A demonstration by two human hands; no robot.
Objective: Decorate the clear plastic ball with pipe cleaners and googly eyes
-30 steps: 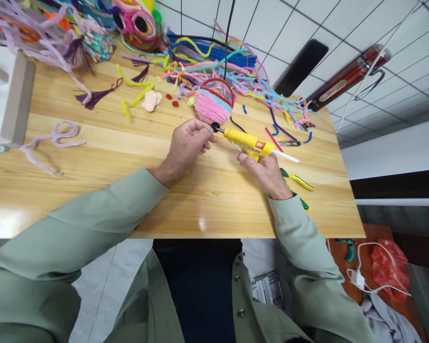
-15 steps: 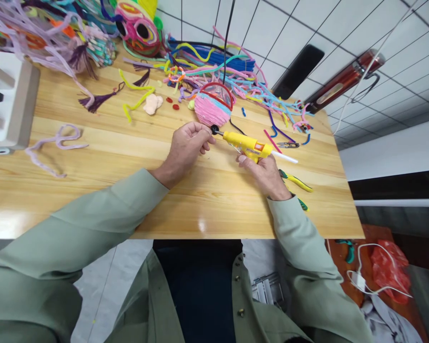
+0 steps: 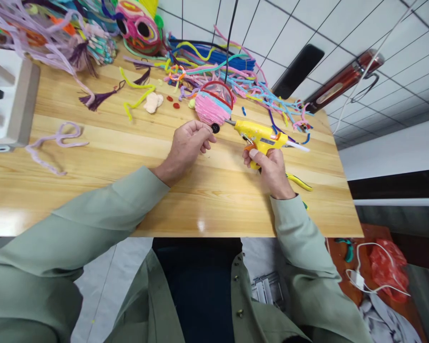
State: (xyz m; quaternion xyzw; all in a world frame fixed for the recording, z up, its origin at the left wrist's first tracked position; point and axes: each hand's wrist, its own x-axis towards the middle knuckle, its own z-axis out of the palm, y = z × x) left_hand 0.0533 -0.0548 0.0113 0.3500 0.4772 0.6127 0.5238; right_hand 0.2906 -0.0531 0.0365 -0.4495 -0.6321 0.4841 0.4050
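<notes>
My left hand (image 3: 191,145) is closed, pinching a small round black disc (image 3: 215,128) at its fingertips. My right hand (image 3: 270,169) is wrapped round the handle of a yellow glue gun (image 3: 260,134), with a white glue stick (image 3: 299,146) poking from its back end. The gun's metal nozzle points left, a short gap away from the disc. Just behind the disc lies a round pink pipe-cleaner piece (image 3: 210,109) with a blue stripe and a red-rimmed upper part. Yellow-handled pliers (image 3: 299,181) lie partly hidden behind my right hand.
Along the wall lie heaped coloured pipe cleaners (image 3: 207,57) and a colourful mask-like figure (image 3: 139,28). A phone (image 3: 298,71) and a red flask (image 3: 345,81) lean at the back right. A white and grey device (image 3: 28,105) stands at the left; a lilac pipe cleaner (image 3: 69,136) lies beside it.
My right hand has drawn the glue gun to the right and slightly up, so its nozzle has left the black disc. My left hand has stayed nearly still with the disc.
</notes>
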